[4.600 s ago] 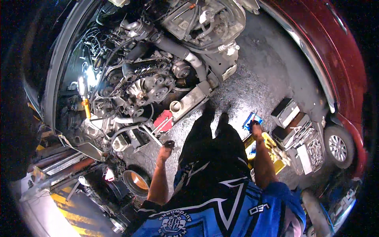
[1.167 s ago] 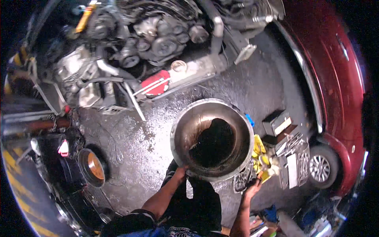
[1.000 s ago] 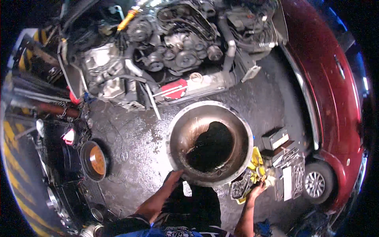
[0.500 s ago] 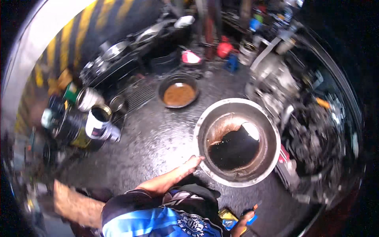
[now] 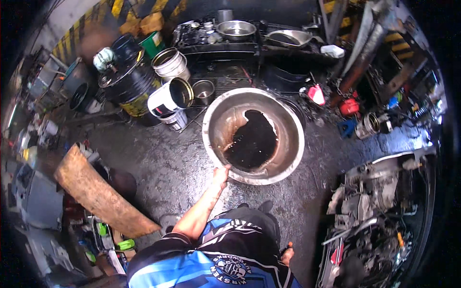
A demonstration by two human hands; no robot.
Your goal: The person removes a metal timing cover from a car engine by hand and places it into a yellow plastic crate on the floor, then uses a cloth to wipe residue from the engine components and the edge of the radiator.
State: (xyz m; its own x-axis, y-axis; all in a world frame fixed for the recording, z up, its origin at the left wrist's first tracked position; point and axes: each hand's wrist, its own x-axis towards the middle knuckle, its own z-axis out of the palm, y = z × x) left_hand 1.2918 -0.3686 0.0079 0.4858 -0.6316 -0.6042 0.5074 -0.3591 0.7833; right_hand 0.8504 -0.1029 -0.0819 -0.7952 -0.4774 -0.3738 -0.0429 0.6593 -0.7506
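Observation:
A large metal basin (image 5: 214, 153) with a pool of dark oil (image 5: 253, 146) in it hangs tilted in front of me. My left hand (image 5: 221, 174) is closed on its near left rim, with the arm stretched forward. At the lower right, beside my trousers, my right hand (image 5: 287, 255) is partly hidden by my body. Its fingers are curled, and a small orange tip pokes out above them. What that tip belongs to cannot be made out. A dark round pan (image 5: 298, 113) shows partly behind the basin's right edge.
Beyond the basin's left lie a white bucket (image 5: 161, 100), a small metal pot (image 5: 203, 89) and a black drum (image 5: 132, 89). A rack (image 5: 216, 49) with metal pans stands at the back. Engine parts (image 5: 370, 206) fill the right; a brown board (image 5: 103, 192) leans at left.
My view has turned left. The basin, still in my left hand, has swung left, away from the engine parts, and now covers most of the pan of brown liquid.

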